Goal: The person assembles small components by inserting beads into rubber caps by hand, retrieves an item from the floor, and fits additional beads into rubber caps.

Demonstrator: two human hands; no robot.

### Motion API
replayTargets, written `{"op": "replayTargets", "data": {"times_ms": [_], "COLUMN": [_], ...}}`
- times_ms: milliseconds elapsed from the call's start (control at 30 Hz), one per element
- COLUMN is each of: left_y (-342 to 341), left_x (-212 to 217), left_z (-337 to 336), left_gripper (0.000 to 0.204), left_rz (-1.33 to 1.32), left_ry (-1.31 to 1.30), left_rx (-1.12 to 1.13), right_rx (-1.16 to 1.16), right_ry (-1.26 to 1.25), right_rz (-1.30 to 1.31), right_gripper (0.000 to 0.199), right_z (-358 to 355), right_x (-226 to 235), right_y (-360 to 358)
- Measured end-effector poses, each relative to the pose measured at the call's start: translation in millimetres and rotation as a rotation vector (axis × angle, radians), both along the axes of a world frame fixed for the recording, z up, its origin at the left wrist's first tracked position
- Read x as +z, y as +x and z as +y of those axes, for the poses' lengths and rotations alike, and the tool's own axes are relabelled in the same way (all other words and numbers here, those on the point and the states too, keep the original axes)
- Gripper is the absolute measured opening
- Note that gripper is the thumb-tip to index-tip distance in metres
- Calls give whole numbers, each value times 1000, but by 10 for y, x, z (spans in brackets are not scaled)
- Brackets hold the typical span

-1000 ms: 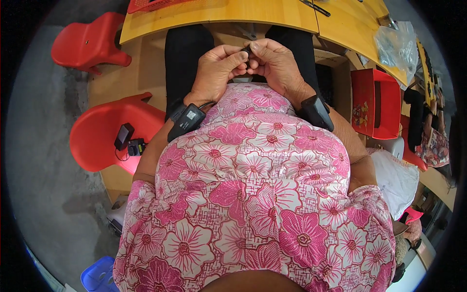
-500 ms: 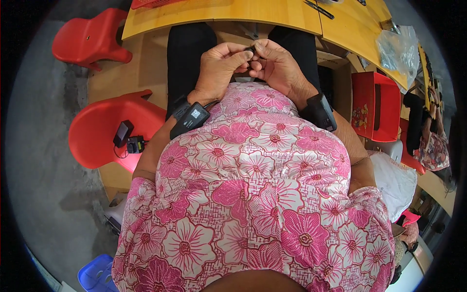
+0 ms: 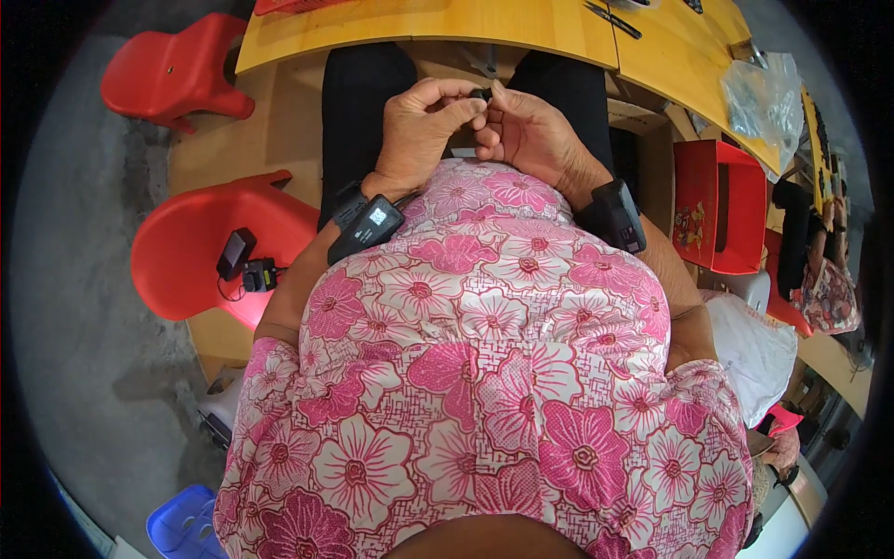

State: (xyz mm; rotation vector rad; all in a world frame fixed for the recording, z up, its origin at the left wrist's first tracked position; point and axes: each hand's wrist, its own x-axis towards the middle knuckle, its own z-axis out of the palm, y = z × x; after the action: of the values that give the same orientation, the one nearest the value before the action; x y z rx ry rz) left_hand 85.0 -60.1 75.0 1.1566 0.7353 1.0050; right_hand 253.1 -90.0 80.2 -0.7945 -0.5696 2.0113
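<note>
Worn on your head, the left of two fisheye cameras looked down past your flowered top (image 3: pixel 494 317), which filled the near centre, toward your left hand (image 3: pixel 419 130) and right hand (image 3: pixel 543 138), with the yellow table (image 3: pixel 447 23) bending along the upper edge.

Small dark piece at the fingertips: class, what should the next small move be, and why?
Perhaps steady the small dark piece with the right hand: the left hand pinches it between thumb and finger, while the right thumb lies close beside it, contact unclear.
</note>
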Motion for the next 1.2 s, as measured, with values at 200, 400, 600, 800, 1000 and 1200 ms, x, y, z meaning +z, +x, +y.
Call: {"op": "replayTargets", "data": {"times_ms": [200, 400, 600, 800, 1000, 1200], "left_y": [-16, -7, -31, 0, 29, 51], "left_x": [-14, -43, 57, 51, 18, -13], "left_z": [7, 27, 10, -40, -73, -87], "left_gripper": [19, 33, 49, 39, 30, 31], "left_rz": [36, 81, 180, 218, 248, 267], "left_ry": [74, 104, 56, 84, 125, 188], "left_rx": [-30, -130, -299, -275, -195, -138], "right_rx": [-31, -89, -60, -74, -85, -77], "right_ry": [122, 333, 699, 791, 759, 716], "right_rz": [-20, -363, -873, -1026, -968, -945], "right_gripper": [34, 25, 25, 23, 22, 23], "right_z": [-27, -28, -52, -73, -95, -87], "right_x": [44, -7, 144, 145, 110, 78], "right_y": [-41, -8, -36, -65, -68, -72]}}
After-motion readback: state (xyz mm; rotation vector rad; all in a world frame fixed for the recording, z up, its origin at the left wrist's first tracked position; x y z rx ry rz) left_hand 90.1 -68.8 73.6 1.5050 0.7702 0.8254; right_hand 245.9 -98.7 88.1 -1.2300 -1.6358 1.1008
